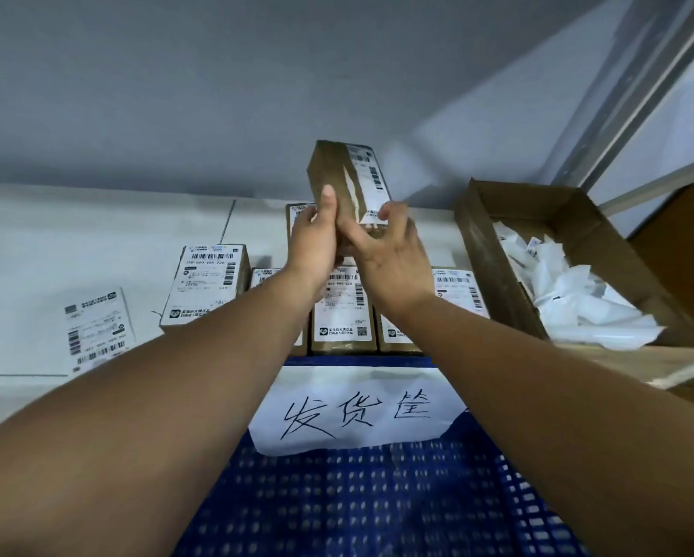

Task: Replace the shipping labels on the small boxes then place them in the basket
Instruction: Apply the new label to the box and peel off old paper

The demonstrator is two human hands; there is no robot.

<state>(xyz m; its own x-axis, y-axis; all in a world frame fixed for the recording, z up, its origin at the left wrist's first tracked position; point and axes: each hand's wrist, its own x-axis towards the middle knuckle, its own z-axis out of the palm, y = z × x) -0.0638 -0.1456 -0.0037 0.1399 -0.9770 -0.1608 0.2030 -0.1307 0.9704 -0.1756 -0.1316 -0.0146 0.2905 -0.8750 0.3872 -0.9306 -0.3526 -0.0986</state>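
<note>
Cardboard tray (494,251) w/ scraps (578,299) — box (335,170) aloft

The held box (331,170) is brown cardboard; its shipping label (371,176) is white with black barcodes. The resting boxes (206,283) match it in brown, with white labels bearing black barcodes, text and QR squares. Loose label (96,327): white, black print. Counter (36,243): white. Basket (377,508): blue, gridded with small slots. Paper sign (357,408): white, black handwritten characters. Cardboard tray (482,243): brown; paper scraps (578,303) inside: white. Wall (176,94): grey.
</note>
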